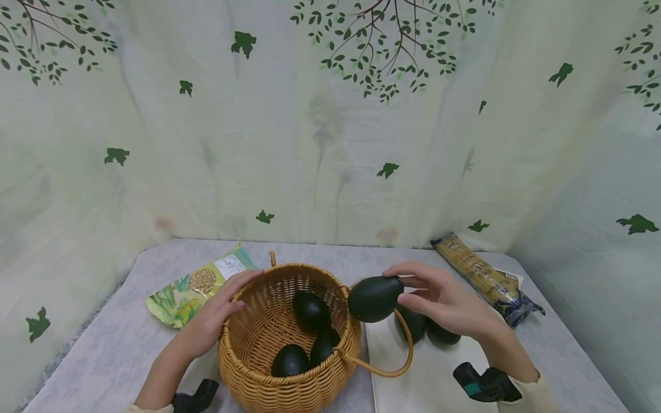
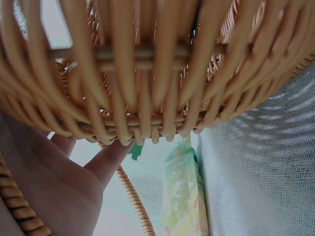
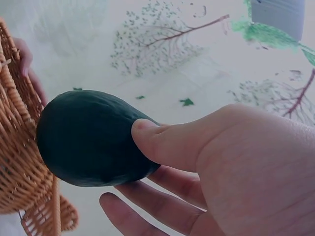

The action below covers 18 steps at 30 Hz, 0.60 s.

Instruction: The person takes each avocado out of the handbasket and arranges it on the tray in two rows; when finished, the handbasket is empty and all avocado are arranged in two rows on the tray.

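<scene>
In the head view, a round wicker basket (image 1: 289, 396) stands at the front middle with three dark green avocados (image 1: 291, 360) inside. My left hand (image 1: 209, 324) holds its left rim; the left wrist view shows the fingers (image 2: 109, 160) against the wickerwork. My right hand (image 1: 446, 298) pinches another avocado (image 1: 375, 299) by its narrow end, thumb (image 3: 162, 140) on one side and fingers on the other. That avocado is just outside the basket's right rim, at rim height. Below the right hand, two more avocados (image 1: 443, 334) lie on a white board (image 1: 397, 384), partly hidden.
A green and yellow food bag (image 1: 181, 298) lies left of the basket. At the back right is a long packet of pasta (image 1: 480, 272). The basket's handle (image 1: 405, 358) hangs down over the board on the right. A leaf-printed curtain (image 1: 330, 132) closes off the back.
</scene>
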Each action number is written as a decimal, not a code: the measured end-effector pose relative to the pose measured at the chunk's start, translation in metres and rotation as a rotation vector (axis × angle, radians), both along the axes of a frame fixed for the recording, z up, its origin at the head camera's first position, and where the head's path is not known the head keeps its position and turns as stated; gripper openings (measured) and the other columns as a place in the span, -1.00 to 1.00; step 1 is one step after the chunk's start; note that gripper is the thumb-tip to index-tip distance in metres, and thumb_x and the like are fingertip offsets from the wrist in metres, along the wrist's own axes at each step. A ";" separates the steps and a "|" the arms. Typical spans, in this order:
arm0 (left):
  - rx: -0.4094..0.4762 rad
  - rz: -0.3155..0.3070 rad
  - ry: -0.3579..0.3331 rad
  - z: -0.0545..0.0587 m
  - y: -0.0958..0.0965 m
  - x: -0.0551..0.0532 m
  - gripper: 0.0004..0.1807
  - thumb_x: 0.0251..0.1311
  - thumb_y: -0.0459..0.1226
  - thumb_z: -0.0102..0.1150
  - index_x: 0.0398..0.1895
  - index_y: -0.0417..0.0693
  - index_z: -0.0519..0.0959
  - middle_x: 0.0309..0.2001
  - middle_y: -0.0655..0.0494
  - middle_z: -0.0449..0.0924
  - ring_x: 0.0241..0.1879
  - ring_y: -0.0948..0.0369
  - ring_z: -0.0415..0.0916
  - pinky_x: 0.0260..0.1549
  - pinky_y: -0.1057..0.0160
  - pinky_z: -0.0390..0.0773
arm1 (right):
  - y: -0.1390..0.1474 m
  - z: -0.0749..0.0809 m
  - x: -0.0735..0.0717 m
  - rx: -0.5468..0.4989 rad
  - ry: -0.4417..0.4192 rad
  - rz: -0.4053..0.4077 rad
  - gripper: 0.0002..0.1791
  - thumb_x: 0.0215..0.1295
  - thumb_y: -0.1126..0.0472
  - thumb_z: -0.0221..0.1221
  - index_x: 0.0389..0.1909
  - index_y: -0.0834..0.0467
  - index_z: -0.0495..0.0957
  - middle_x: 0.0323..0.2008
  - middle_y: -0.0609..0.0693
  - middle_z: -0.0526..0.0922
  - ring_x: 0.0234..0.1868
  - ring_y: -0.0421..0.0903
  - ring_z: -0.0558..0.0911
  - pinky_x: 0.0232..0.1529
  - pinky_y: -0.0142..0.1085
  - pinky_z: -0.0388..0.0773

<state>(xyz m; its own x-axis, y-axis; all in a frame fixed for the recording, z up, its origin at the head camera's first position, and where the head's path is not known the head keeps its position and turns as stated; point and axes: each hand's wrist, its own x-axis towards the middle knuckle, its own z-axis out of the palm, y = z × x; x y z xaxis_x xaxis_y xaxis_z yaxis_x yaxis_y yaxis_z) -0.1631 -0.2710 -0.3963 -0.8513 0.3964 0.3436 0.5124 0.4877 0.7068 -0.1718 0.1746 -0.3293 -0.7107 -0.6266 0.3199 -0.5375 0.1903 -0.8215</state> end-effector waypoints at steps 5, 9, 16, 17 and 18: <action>0.002 -0.003 0.003 0.000 -0.001 0.001 -0.42 0.60 -0.35 -0.27 0.62 0.17 0.19 0.55 -0.04 0.20 0.48 0.49 0.06 0.22 -0.51 0.25 | 0.014 -0.003 0.006 0.021 -0.004 -0.059 -0.56 0.51 0.36 0.15 0.34 0.04 0.50 0.31 0.18 0.49 0.29 -0.28 0.57 0.11 -0.26 0.64; 0.002 -0.004 0.003 -0.001 0.000 0.001 -0.41 0.60 -0.36 -0.27 0.62 0.17 0.19 0.55 -0.04 0.20 0.49 0.45 0.07 0.21 -0.51 0.26 | 0.027 -0.004 0.012 0.038 0.034 -0.124 -0.56 0.50 0.36 0.16 0.34 0.08 0.51 0.30 0.12 0.52 0.27 -0.28 0.59 0.13 -0.30 0.62; 0.004 0.000 0.001 0.000 0.000 0.001 -0.42 0.60 -0.35 -0.27 0.62 0.15 0.20 0.54 -0.07 0.21 0.49 0.36 0.11 0.21 -0.51 0.28 | 0.053 -0.007 0.015 0.063 0.111 -0.208 -0.53 0.46 0.41 0.18 0.35 0.13 0.49 0.27 -0.05 0.56 0.23 -0.32 0.59 0.13 -0.41 0.58; 0.003 -0.001 0.002 0.000 0.000 0.001 -0.42 0.60 -0.34 -0.27 0.62 0.15 0.20 0.54 -0.07 0.21 0.49 0.37 0.11 0.21 -0.51 0.28 | 0.056 -0.007 0.015 0.062 0.117 -0.216 -0.52 0.45 0.42 0.18 0.35 0.14 0.49 0.27 -0.07 0.56 0.23 -0.32 0.58 0.12 -0.42 0.58; 0.003 -0.001 0.004 0.000 0.000 0.001 -0.42 0.60 -0.34 -0.27 0.62 0.15 0.20 0.54 -0.06 0.21 0.49 0.38 0.11 0.21 -0.50 0.29 | 0.060 -0.008 0.015 0.063 0.123 -0.224 -0.51 0.44 0.43 0.19 0.35 0.15 0.49 0.26 -0.08 0.56 0.23 -0.33 0.58 0.11 -0.43 0.59</action>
